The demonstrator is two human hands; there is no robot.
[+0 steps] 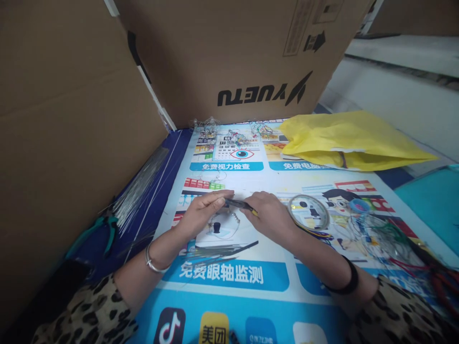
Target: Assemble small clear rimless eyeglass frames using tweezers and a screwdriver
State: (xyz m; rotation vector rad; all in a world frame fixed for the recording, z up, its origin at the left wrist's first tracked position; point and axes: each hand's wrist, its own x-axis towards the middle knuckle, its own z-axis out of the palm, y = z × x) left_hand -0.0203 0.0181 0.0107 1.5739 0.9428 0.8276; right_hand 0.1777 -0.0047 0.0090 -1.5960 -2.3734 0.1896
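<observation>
My right hand (268, 216) is closed round a pair of pliers (236, 204), with a bit of yellow handle showing at the fingers. The dark jaws point left and meet the fingertips of my left hand (206, 209). Thumb and forefinger of that hand pinch a thin wire loop (237, 220) with small beads on it. It hangs just below the jaws, over the printed mat (247, 184). Exactly where the jaws grip the wire is hard to make out. Several dark cut wires (222, 252) lie on the mat below my hands.
Cardboard walls (201, 57) stand behind and left. A bundle of straight wires (141, 188) and teal-handled pliers (107, 229) lie left. Right of my hands are a tape roll (327, 217), tangled coloured wire (389, 234) and a red-handled tool (442, 286). A yellow bag (351, 136) lies behind.
</observation>
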